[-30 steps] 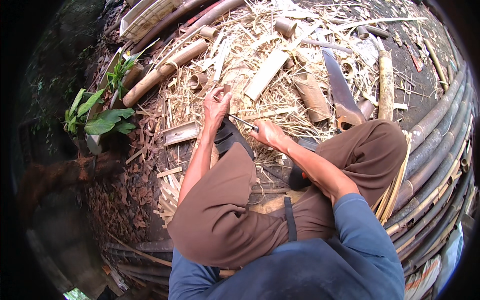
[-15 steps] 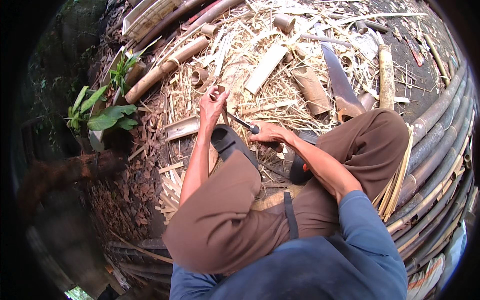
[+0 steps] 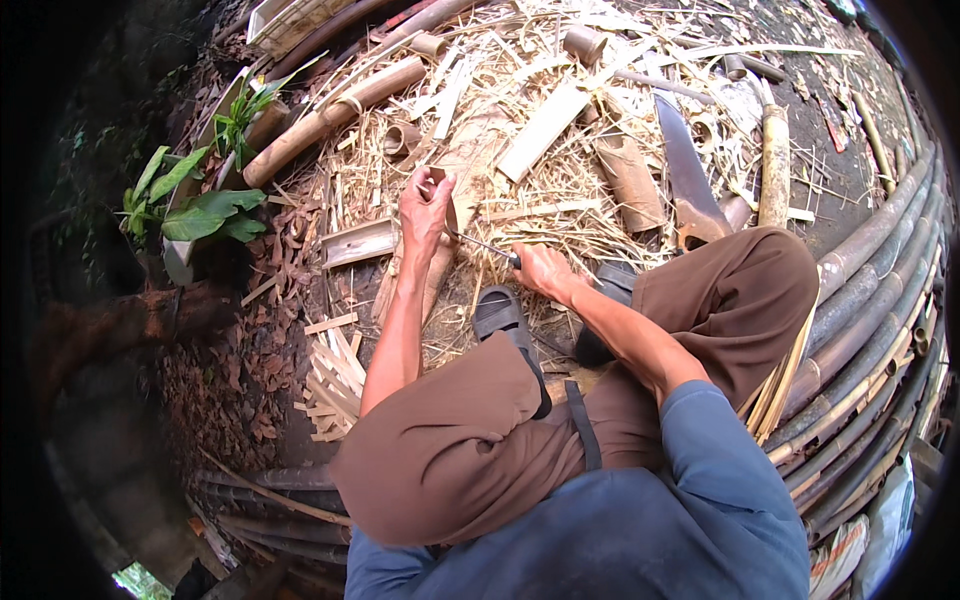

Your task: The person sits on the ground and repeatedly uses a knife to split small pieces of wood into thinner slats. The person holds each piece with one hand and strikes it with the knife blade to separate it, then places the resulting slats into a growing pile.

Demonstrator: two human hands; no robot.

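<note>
My left hand (image 3: pixel 424 202) is closed round the upper part of a brown bamboo strip (image 3: pixel 452 216), which it holds upright over a pale wooden block. A knife (image 3: pixel 487 246) with a thin blade and a black handle is gripped in my right hand (image 3: pixel 545 272). Its blade points left, and the tip end meets or nearly meets the lower part of the strip; contact is hard to make out. Most of the handle is hidden by my right fingers. Just below the blade is my dark sandal (image 3: pixel 498 309).
A saw (image 3: pixel 688 180) lies among bamboo shavings, near a cut bamboo tube (image 3: pixel 630 180) and a pale flat slat (image 3: pixel 543 130). Short split sticks (image 3: pixel 335 385) are heaped by my left knee. Long bamboo poles (image 3: pixel 850 310) line the right side. A leafy plant (image 3: pixel 213 213) grows at left.
My right hand has drawn slightly right with the knife, and the blade now looks thinner, edge-on. The sandalled foot has shifted right. My left hand stays nearly in place on the strip.
</note>
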